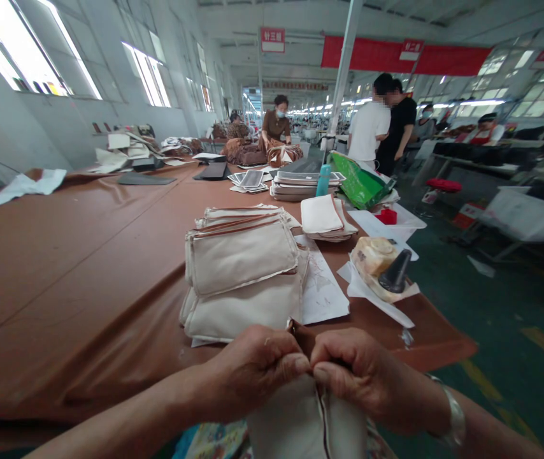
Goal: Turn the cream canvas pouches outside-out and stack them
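Observation:
My left hand (pixel 265 366) and my right hand (pixel 365 376) meet at the near table edge, thumbs almost touching. Both are closed, pinching the two sides of a dark-edged seam on a cream leather piece (pixel 286 417), which hangs down toward my lap. Brown material shows between my fingers at its top. Just beyond my hands lies a stack of cream leather pieces (pixel 243 255) with brown edges. To its right, a white paper sheet (pixel 322 287) with faint marks lies partly under the stack.
A tan block and a black cone (pixel 395 273) rest at the table's right edge. Behind are a smaller cream stack (pixel 322 213), a turquoise bottle (pixel 323 180) and a green bag (pixel 362 182). Brown sheeting (pixel 85 268) covers the table. Several people stand or work farther back.

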The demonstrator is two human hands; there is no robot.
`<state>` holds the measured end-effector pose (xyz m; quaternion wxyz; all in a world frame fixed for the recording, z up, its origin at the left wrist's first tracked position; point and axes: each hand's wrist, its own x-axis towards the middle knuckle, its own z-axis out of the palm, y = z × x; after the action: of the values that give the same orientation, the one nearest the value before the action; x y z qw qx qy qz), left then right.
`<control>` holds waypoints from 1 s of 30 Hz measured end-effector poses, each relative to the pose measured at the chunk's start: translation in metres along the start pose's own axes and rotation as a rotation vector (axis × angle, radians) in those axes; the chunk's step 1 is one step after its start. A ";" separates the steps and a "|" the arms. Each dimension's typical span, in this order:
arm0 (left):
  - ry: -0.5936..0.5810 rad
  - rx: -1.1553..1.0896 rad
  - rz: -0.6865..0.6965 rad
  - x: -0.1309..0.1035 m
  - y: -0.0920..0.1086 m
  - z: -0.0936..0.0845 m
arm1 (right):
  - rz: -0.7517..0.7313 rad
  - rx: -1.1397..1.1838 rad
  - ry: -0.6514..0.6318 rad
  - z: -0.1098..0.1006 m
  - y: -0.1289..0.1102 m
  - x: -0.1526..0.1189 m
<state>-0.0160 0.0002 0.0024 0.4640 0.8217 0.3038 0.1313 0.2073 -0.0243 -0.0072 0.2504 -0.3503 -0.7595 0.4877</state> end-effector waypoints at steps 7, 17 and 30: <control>-0.104 -0.273 -0.168 0.008 -0.008 0.007 | 0.030 -0.050 0.007 0.002 0.008 0.001; -0.094 -0.364 -0.230 0.015 0.003 -0.007 | 0.003 -0.079 0.116 0.018 0.002 0.009; -0.064 -0.872 -0.422 0.001 -0.014 0.009 | -0.289 -0.276 0.347 0.003 0.004 -0.019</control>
<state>-0.0163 -0.0003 -0.0147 0.7908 0.4747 0.3660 0.1242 0.2180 -0.0395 -0.0129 0.3939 -0.3474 -0.8066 0.2711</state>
